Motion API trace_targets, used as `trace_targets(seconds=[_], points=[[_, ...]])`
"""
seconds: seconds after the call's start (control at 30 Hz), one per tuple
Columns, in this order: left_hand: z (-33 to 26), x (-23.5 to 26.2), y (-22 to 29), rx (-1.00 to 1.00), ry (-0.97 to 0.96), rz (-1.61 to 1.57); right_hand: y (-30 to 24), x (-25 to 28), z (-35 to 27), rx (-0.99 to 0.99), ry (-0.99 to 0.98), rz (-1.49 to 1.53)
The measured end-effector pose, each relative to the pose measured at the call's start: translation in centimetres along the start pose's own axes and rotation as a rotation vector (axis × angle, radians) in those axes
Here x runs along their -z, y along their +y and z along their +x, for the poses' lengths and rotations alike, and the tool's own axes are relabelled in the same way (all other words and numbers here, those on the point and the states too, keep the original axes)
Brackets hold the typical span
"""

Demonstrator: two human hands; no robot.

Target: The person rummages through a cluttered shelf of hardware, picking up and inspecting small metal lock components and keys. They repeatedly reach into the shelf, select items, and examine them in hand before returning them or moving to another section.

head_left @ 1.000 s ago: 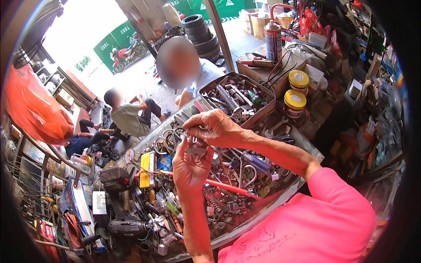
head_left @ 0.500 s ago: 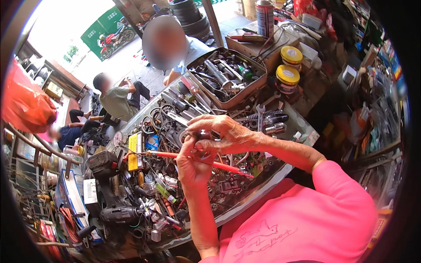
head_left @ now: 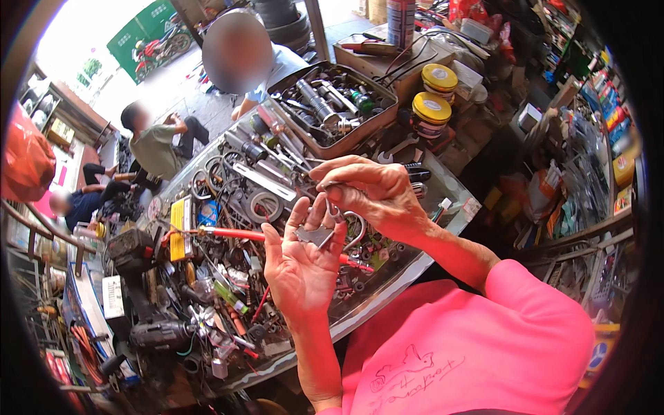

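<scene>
My left hand (head_left: 302,270) is turned palm up above the cluttered workbench, its thumb and fingers spread. Across its fingers rests a small flat grey metal plate (head_left: 317,237), partly covered by a finger. My right hand (head_left: 377,197) comes in from the right with thumb and fingertips pinched together, close against the left fingertips. Whatever lies in that pinch is too small and hidden to name. Just behind the hands on the bench lie a metal ring (head_left: 265,206) and a long slotted metal bar (head_left: 263,181).
An open metal box of sockets and tools (head_left: 387,117) stands at the back, near yellow-lidded tubs (head_left: 431,108). A power drill (head_left: 162,332) and a red-handled tool (head_left: 235,233) lie left among loose parts. A person in light blue (head_left: 283,66) is across the bench.
My left hand has opened out from around the parts, showing the plate on its fingers. My right hand has drawn slightly right, still pinched. The view has shifted, moving the scene left.
</scene>
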State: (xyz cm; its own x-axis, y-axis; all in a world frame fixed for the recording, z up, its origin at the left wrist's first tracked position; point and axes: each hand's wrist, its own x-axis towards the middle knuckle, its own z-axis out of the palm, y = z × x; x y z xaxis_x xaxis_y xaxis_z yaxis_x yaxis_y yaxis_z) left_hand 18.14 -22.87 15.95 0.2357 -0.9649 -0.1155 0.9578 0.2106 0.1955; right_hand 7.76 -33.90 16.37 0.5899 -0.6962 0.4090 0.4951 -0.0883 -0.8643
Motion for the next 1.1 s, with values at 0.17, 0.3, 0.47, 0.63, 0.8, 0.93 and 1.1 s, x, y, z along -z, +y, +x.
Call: trace_targets(seconds=[0.17,0.3,0.47,0.63,0.8,0.93,1.1], points=[[-1.9,0.8,-1.6,-0.103,-0.024,-0.103,-1.4,-1.2,-1.7,0.007,-0.199,-0.149],[-2.0,-0.4,-3.7,-0.236,0.060,-0.176,-1.7,-0.5,-2.0,0.309,-0.453,-0.578],[-3.2,1.4,-7.0,-0.280,0.117,-0.316,-1.9,0.9,-2.9,0.318,-0.563,-0.661],[-5.9,4.8,-12.5,-0.407,0.227,-0.328,-2.9,3.5,-5.0,0.106,-0.791,-0.573],[-10.2,4.7,-17.5,-0.637,0.425,-0.229,-1.7,5.8,-7.8,0.115,-0.963,-0.519],[-13.6,5.6,-22.1,-0.985,0.539,-0.349,0.2,6.0,-9.4,0.230,-1.100,-0.390],[-17.6,9.0,-26.8,-1.324,0.560,-0.494,0.3,5.9,-9.9,0.249,-1.124,-0.305]])
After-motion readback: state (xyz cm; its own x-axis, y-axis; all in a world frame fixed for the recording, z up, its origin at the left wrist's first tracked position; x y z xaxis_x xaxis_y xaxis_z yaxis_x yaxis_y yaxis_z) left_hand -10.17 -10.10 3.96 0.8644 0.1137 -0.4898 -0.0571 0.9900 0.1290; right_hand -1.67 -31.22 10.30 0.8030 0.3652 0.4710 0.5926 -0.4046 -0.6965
